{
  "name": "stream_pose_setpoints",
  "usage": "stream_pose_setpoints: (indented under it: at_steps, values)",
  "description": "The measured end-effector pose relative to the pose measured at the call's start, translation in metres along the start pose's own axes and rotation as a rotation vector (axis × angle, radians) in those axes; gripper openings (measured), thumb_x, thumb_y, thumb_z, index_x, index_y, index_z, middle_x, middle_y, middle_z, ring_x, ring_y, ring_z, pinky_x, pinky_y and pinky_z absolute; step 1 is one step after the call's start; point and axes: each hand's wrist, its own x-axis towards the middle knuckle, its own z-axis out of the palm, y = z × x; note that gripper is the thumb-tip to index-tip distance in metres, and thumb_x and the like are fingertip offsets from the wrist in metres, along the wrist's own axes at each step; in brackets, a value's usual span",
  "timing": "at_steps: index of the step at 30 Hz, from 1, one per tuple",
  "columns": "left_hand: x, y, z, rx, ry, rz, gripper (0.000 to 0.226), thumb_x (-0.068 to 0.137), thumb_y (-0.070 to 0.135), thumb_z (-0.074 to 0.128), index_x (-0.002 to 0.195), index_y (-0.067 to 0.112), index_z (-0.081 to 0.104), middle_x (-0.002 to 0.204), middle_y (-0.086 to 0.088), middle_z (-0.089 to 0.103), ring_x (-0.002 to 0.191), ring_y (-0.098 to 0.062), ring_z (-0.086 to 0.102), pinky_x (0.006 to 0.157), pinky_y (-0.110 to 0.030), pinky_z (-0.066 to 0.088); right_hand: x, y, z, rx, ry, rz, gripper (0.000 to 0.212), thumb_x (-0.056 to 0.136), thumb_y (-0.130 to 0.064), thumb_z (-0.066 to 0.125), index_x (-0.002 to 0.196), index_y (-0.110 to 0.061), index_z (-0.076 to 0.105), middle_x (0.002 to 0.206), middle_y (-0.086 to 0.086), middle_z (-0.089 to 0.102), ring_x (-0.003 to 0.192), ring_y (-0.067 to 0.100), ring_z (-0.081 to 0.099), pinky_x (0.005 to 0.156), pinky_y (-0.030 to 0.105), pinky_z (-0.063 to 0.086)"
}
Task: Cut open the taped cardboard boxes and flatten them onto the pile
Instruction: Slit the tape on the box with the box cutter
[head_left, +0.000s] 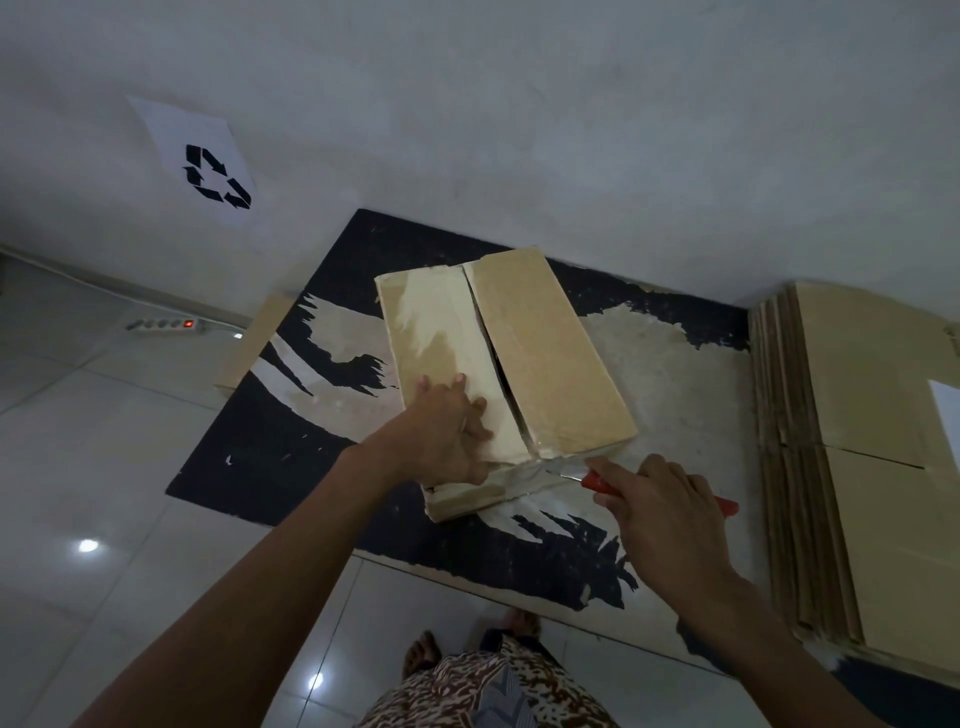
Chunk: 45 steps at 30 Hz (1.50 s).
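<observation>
- Dim, cool, grey-blue light overall; the wall (571, 130) is flat and murky.
- Two small bright glare spots of overhead lamps on the glossy floor (88, 545).
- Tape on the box (509, 358) shows a pale sheen.
- Shadows are soft and faint.
- Wide-angle distortion bends the wall base and stretches the forearms toward the lower edge.
- Focus is fairly sharp at centre, softer at the corners.

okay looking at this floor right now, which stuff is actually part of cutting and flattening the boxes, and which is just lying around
Part of the job:
cardboard box, top seam already slit
red-handled knife, gripped by the right hand, blade at the box's near edge
left hand, resting on the box
pile of flattened boxes
worn black mat under the box

Just lying about:
power strip
recycling sign on the wall
</observation>
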Motion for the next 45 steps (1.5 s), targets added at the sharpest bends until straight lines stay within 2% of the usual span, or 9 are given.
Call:
stream_pose_setpoints:
  at_steps: [11, 15, 19, 22, 28, 33, 38, 42, 45]
  values:
    - [0.001, 0.010, -0.005, -0.013, 0.034, -0.063, 0.066, 0.082, 0.053, 0.069, 0.140, 0.027, 0.055, 0.164, -0.015, 0.012, 0.151, -0.027, 0.013, 0.123, -0.049, 0.000, 0.005, 0.005, -0.014, -0.067, -0.151, 0.036, 0.035, 0.098, -0.036, 0.056, 0.133, -0.036, 0.057, 0.095, 0.005, 0.061, 0.088, 0.025, 0.059, 0.079, 0.037, 0.042]
    - [0.004, 0.009, 0.000, -0.021, 0.070, -0.043, 0.082, 0.070, 0.075, 0.060, 0.135, 0.025, 0.059, 0.159, -0.009, 0.032, 0.149, -0.026, 0.022, 0.121, -0.051, 0.012, -0.002, 0.026, -0.019, 0.521, -0.344, 0.073, 0.034, 0.099, -0.040, 0.053, 0.132, -0.040, 0.058, 0.108, -0.011, 0.066, 0.090, -0.002, 0.059, 0.079, 0.012, 0.044]
    - [0.010, 0.015, 0.011, -0.251, 0.445, -0.018, 0.070, 0.080, 0.070, 0.050, 0.105, 0.010, 0.076, 0.107, -0.008, 0.071, 0.112, -0.027, 0.059, 0.099, -0.045, 0.046, -0.010, 0.050, -0.001, 0.779, -0.204, 0.225, 0.022, 0.102, -0.030, 0.046, 0.121, -0.032, 0.057, 0.078, -0.006, 0.065, 0.063, -0.003, 0.057, 0.058, 0.011, 0.044]
    - [0.018, 0.036, 0.021, -0.211, 0.527, -0.077, 0.042, 0.093, 0.042, 0.060, 0.109, 0.004, 0.068, 0.109, -0.012, 0.055, 0.109, -0.029, 0.045, 0.099, -0.043, 0.041, -0.008, 0.057, 0.024, 0.925, -0.175, 0.456, 0.021, 0.104, -0.030, 0.043, 0.116, -0.022, 0.057, 0.076, 0.006, 0.065, 0.066, 0.016, 0.062, 0.059, 0.027, 0.048]
    - [0.042, 0.071, 0.018, -0.696, 0.429, -0.377, 0.057, 0.082, 0.058, 0.069, 0.098, 0.003, 0.059, 0.129, -0.006, 0.026, 0.130, -0.022, 0.014, 0.115, -0.041, 0.022, -0.012, 0.037, 0.049, 1.239, -0.059, 0.486, 0.023, 0.106, -0.023, 0.040, 0.109, -0.021, 0.063, 0.066, 0.005, 0.055, 0.057, 0.017, 0.050, 0.051, 0.026, 0.043]
    - [0.057, 0.075, 0.006, -1.040, 0.307, -0.529, 0.077, 0.058, 0.068, 0.076, 0.106, 0.015, 0.047, 0.146, -0.010, 0.020, 0.138, -0.030, 0.020, 0.113, -0.045, 0.035, 0.003, 0.024, 0.038, 1.369, 0.107, 0.545, 0.014, 0.100, -0.025, 0.053, 0.101, -0.012, 0.059, 0.072, 0.009, 0.044, 0.060, 0.018, 0.044, 0.053, 0.028, 0.045]
    - [0.056, 0.080, -0.002, -1.245, 0.306, -0.465, 0.056, 0.055, 0.078, 0.072, 0.095, 0.040, 0.060, 0.154, 0.000, 0.021, 0.144, -0.028, 0.011, 0.120, -0.048, 0.019, 0.024, 0.019, 0.033, 1.360, 0.076, 0.492, 0.018, 0.097, -0.030, 0.060, 0.092, -0.013, 0.061, 0.070, 0.010, 0.044, 0.061, 0.021, 0.045, 0.055, 0.036, 0.045]
    - [0.048, 0.075, -0.008, -1.058, 0.266, -0.403, 0.063, 0.095, 0.069, 0.040, 0.143, 0.029, 0.046, 0.160, -0.001, 0.014, 0.149, -0.025, -0.001, 0.122, -0.051, 0.005, 0.026, 0.025, 0.039, 1.284, 0.071, 0.519, 0.034, 0.082, -0.031, 0.079, 0.077, -0.016, 0.049, 0.066, 0.001, 0.037, 0.060, 0.017, 0.039, 0.059, 0.037, 0.042]
    - [0.039, 0.065, -0.009, -0.545, 0.239, -0.272, 0.075, 0.094, 0.072, 0.009, 0.135, 0.033, 0.058, 0.159, 0.002, 0.014, 0.146, -0.024, 0.001, 0.119, -0.051, -0.002, 0.031, 0.027, 0.038, 1.220, 0.118, 0.511, 0.043, 0.066, -0.030, 0.091, 0.074, -0.027, 0.048, 0.062, -0.009, 0.036, 0.054, 0.006, 0.034, 0.051, 0.019, 0.034]
